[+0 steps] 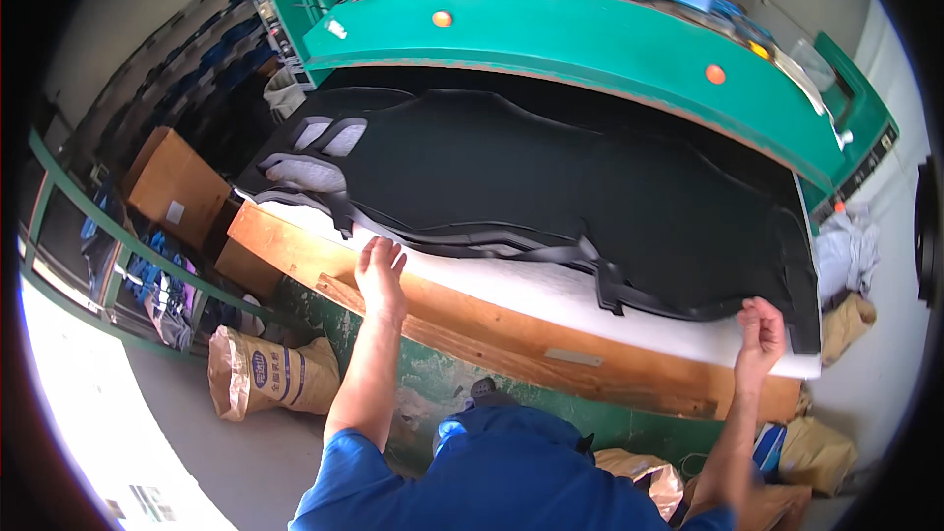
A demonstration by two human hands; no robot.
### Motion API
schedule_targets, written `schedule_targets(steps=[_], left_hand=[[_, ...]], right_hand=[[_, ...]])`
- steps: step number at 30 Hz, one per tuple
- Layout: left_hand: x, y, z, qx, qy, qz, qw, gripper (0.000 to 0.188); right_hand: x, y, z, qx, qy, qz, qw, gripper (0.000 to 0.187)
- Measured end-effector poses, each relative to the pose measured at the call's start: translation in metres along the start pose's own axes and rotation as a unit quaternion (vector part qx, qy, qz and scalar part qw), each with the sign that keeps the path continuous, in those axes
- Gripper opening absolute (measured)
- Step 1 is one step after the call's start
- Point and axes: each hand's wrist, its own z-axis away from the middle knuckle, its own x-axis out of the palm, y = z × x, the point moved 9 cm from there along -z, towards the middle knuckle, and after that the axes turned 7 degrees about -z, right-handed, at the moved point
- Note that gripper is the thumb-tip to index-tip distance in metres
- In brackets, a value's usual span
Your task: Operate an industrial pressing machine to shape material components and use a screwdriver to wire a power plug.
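Note:
A large black fabric piece (492,167) lies spread on a white sheet (531,278), over a wood-edged bed. Grey padded patches (307,173) sit at its left end, and black straps (551,254) run along its near edge. My left hand (381,275) is raised just in front of that edge, fingers apart and holding nothing. My right hand (760,334) is at the near right edge of the fabric, its fingers curled together; whether they grip the edge is hidden.
A green press beam (580,39) with orange buttons spans the far side. The wooden edge (472,324) runs along the near side. At left are a green railing (177,265), a cardboard box (177,187) and a paper sack (270,374). More sacks (821,452) stand at lower right.

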Motion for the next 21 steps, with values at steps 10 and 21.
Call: schedule_targets(steps=[10,21], left_hand=[[-0.016,-0.009,-0.036,-0.136,0.018,0.072,0.988,0.055],[0.044,-0.024,0.005,-0.196,-0.013,0.123,0.973,0.085]], right_hand=[[0.313,-0.041,-0.026,-0.088,-0.308,-0.031,0.947,0.017],[0.462,-0.059,0.004,-0.157,-0.519,-0.104,0.834,0.014]])
